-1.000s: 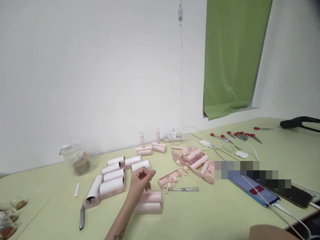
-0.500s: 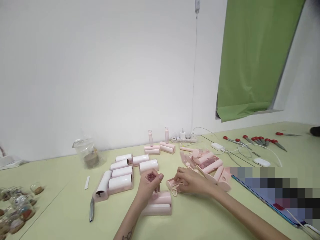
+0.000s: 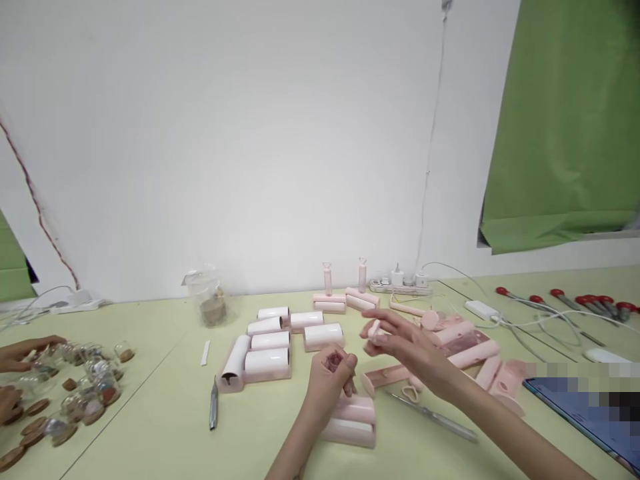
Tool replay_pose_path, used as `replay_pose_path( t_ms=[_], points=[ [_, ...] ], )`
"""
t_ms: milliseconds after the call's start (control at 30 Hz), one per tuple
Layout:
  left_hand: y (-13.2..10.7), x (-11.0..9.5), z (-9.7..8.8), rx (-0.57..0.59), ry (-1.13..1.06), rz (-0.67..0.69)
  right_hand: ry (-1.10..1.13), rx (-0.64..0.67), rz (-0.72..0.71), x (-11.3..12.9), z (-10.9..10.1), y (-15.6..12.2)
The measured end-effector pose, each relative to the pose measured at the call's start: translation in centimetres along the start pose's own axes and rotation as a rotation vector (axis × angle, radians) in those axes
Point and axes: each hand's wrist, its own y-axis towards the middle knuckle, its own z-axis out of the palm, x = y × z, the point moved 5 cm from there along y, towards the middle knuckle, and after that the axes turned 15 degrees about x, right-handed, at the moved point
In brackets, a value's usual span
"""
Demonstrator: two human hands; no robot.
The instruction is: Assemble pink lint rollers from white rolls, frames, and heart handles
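Observation:
My left hand (image 3: 333, 373) is closed around a pink see-through piece (image 3: 334, 362), whose round dark-pink end shows at the top of the fist; the rest is hidden. Just below it lies a pink double-barrelled case (image 3: 350, 432). Held up in my right hand (image 3: 400, 340), between thumb and fingers, is a small pale pink part (image 3: 374, 329). Under that hand are an open pink trough-shaped shell (image 3: 387, 377), a heart-shaped pink ring (image 3: 411, 394) and a thin tool with a grey handle (image 3: 445, 424).
White-topped pink cases (image 3: 267, 363) stand left of centre, beside a metal knife handle (image 3: 213, 408). Loose pink parts (image 3: 460, 337) pile up at right, near red-ended tools (image 3: 560, 297) and a phone (image 3: 565, 400). Another person's hands (image 3: 25, 353) are among small glass domes at far left.
The view has swung left, bringing another person's hands into sight. My right hand has risen off the pink shell with the small pink part. The grey-handled tool now shows on the table.

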Motion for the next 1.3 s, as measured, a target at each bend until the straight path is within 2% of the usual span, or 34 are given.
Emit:
replay_pose_path(
  t_ms=[133,267,400,567,767,933,1067,1233,1300],
  points=[
    [-0.2,-0.1,0.2,-0.001,-0.037,0.043,-0.005,0.122,-0.069,1.7,3.3,2.1],
    [-0.3,0.2,0.4,-0.007,-0.202,0.011,-0.104,0.257,-0.051,0.5,4.8,2.4],
    [-0.3,0.7,0.3,-0.04,-0.267,-0.007,-0.138,0.169,-0.038,-0.6,4.7,2.3],
    [-0.6,0.8,-0.1,-0.12,-0.109,-0.034,-0.167,0.134,-0.03,-0.7,4.9,2.2],
    [-0.6,0.3,0.1,-0.079,-0.015,-0.042,-0.277,0.104,-0.083,0.0,5.1,1.9],
    [-0.6,0.3,0.1,-0.082,-0.03,-0.064,-0.273,0.115,-0.113,0.3,5.0,2.0],
    [-0.6,0.2,0.1,-0.101,-0.015,-0.074,-0.173,0.184,-0.047,-0.2,5.4,2.4],
    [-0.5,0.8,0.1,-0.128,-0.108,-0.083,-0.19,0.09,-0.004,-0.6,5.6,3.0],
    [-0.5,1.1,0.1,-0.137,-0.172,-0.092,-0.203,0.108,0.002,-0.9,5.9,3.1]
  ],
)
